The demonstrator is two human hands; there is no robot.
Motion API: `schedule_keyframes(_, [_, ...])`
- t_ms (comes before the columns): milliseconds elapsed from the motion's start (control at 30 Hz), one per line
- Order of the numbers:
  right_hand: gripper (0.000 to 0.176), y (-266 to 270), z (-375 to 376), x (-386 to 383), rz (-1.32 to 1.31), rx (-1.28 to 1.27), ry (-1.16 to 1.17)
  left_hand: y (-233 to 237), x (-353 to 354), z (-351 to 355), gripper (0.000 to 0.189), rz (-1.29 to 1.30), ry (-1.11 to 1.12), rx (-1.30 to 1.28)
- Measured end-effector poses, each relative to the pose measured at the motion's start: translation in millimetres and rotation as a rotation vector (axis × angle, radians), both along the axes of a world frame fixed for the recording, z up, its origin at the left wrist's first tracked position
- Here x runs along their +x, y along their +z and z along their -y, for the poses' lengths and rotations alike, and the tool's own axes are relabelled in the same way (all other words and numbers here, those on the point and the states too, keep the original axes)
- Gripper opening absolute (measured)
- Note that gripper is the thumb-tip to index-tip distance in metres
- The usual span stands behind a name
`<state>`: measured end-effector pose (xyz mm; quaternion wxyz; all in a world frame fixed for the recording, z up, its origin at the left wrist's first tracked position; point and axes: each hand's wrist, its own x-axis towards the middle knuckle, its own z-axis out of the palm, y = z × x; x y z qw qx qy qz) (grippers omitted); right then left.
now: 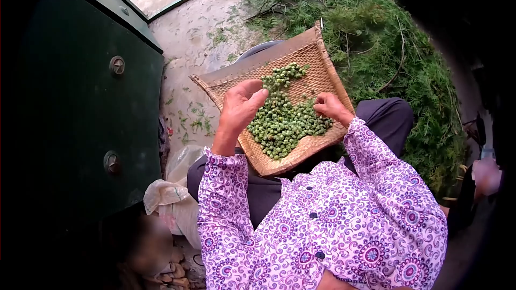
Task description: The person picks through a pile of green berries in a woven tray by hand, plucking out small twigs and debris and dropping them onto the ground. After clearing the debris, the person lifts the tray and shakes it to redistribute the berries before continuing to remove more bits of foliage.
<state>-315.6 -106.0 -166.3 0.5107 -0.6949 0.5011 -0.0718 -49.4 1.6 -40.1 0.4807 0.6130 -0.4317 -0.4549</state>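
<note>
A woven winnowing basket (228,86) rests across my lap, tilted in view. Small green seed cones (290,123) lie heaped in its middle, with a thinner trail toward the far side. Over the left part of the heap is my left hand (242,108), raised with its thumb apart from the curled fingers and nothing visible between them. My right hand (331,106) is at the heap's right edge, fingertips pinched together. Whatever those fingertips hold, if anything, is too small to make out.
Cut leafy green branches (371,32) cover the floor ahead and to the right. A rounded metal rim (258,49) shows behind the basket. To the left stand a dark green door (97,113) and a pale sack (174,204). A person's hand (486,174) appears at far right.
</note>
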Motion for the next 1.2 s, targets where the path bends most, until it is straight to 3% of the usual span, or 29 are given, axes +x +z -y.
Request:
schedule_keyframes(67, [0.008,5,-4,11,0.224,0.252,-0.019,1,-2,1,0.032,-0.023,-0.024,-0.025])
schedule_keyframes(200, [0.006,8,-11,32,0.047,0.241,0.235,3,-5,-2,0.037,-0.049,-0.026,0.011])
schedule_keyframes(233, [0.004,9,-16,39,0.002,0.068,0.348,-2,-3,-3,0.031,0.004,-0.051,-0.032])
schedule_keyframes(267, [0.005,-9,-17,42,0.002,-0.273,0.51,-4,-1,-4,0.031,0.004,-0.045,-0.031])
schedule_keyframes(367, [0.017,-12,-25,64,-0.212,-0.437,0.643,-7,1,-6,0.031,-0.034,-0.036,-0.034])
schedule_keyframes(600, [0.014,-33,-28,93,-0.367,-0.64,0.785,-8,4,-11,0.037,-0.009,0.002,-0.036])
schedule_keyframes(700, [0.011,-39,-33,97,-0.563,-0.673,0.717,-4,4,-11,0.038,0.011,0.0,-0.015])
schedule_keyframes(800, [0.011,-50,-31,86,-0.52,-0.684,0.556,-2,4,-11,0.034,0.053,-0.034,0.012])
schedule_keyframes(933, [0.012,-51,-16,64,-0.298,-0.465,0.25,-5,1,-11,0.04,0.118,-0.038,-0.014])
schedule_keyframes(1100, [0.013,-30,-8,48,-0.1,-0.277,0.199,-12,-2,-9,0.04,0.092,-0.04,0.049])
schedule_keyframes(1167, [0.013,-21,-9,51,0.084,-0.015,0.129,-17,-4,-8,0.04,0.088,-0.047,0.056])
schedule_keyframes(1200, [0.013,-7,-11,53,0.088,-0.018,0.129,-20,-5,-7,0.04,0.083,-0.053,0.063])
